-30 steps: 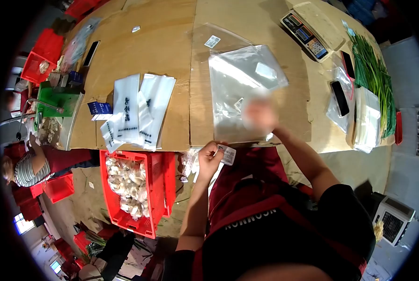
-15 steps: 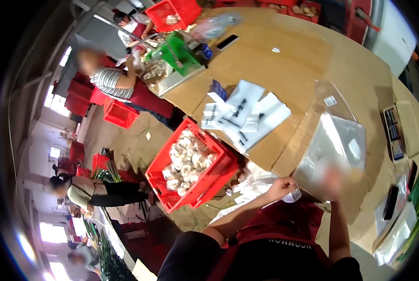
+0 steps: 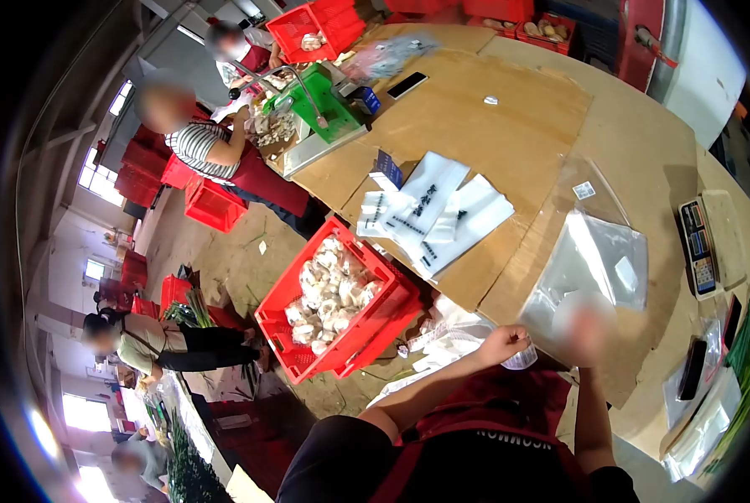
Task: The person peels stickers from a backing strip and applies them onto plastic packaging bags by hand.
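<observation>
My left hand (image 3: 503, 344) is closed, with fingers pinched on a white strip of labels (image 3: 521, 359) that hangs just below them, in front of my dark red apron (image 3: 488, 402). My right hand (image 3: 583, 329) is at the table's near edge, over the lower end of the clear plastic bags (image 3: 597, 260); a blur covers its fingers, so what they hold does not show. One bag carries a small printed label (image 3: 583, 190). To the left lie white printed bags (image 3: 425, 197) beside a small blue-and-white box (image 3: 386, 170).
A red crate (image 3: 341, 306) of bagged garlic-like white bulbs stands left of the cardboard-covered table (image 3: 526, 117). A scale (image 3: 698, 247), a black phone-like object (image 3: 692, 367) and green stalks (image 3: 748, 352) lie on the right. Co-workers stand at left, one (image 3: 224, 155) beside a green crate (image 3: 324, 105).
The view has shifted slightly. My left hand still holds the label strip, which now shows flatter beneath the fingers. My right hand has moved slightly left and down in the view.
</observation>
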Motion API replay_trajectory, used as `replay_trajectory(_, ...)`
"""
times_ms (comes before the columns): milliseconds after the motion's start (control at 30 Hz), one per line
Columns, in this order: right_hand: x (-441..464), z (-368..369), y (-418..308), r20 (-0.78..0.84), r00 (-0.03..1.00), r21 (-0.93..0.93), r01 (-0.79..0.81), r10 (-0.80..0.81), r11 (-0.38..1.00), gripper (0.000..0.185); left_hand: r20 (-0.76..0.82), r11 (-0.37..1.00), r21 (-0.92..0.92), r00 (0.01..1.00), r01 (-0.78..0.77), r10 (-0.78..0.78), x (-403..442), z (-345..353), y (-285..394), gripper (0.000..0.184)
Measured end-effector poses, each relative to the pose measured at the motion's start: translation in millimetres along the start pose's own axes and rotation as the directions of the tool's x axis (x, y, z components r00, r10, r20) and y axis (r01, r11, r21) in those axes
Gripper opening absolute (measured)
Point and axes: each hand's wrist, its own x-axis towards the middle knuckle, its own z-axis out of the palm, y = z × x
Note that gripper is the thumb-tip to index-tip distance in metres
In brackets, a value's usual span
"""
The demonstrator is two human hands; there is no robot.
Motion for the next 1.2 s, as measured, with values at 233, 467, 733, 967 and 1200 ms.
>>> replay_trajectory(233, -0.9, -1.9, 0.8, -0.001, 1.000, -0.003, 0.016, -0.016, 1.000, 0.032, 0.003, 1.000, -0.005, 1.000, -0.025, 0.025, -4.2, 1.9, -17.6, 0.025)
replay_trajectory(467, -1.8, -0.1, 0.7, -0.003, 1.000, -0.006, 0.027, -0.027, 1.000, 0.034, -0.050, 1.000, 0.019, 0.999, 0.003, -0.002, -14.1, 1.4, -18.0, 0.027)
replay_trajectory(733, -2.9, 0.8, -0.5, -0.001, 0.999, -0.017, 0.037, -0.037, 0.999, 0.036, -0.074, 0.993, 0.119, 0.997, 0.022, -0.013, -22.4, 2.2, -10.0, 0.026)
replay_trajectory(967, -8.2, -2.8, -0.9, 0.000, 0.999, -0.035, 0.051, -0.052, 0.998, 0.038, -0.070, 0.973, 0.214, 0.994, 0.092, -0.079, -33.0, 0.1, -0.3, 0.025)
replay_trajectory(1200, -7.9, -0.9, -1.2, -0.003, 0.998, -0.037, 0.066, -0.066, 0.997, 0.041, -0.055, 0.957, 0.279, 0.997, 0.073, -0.060, -43.1, -2.3, -4.0, 0.022)
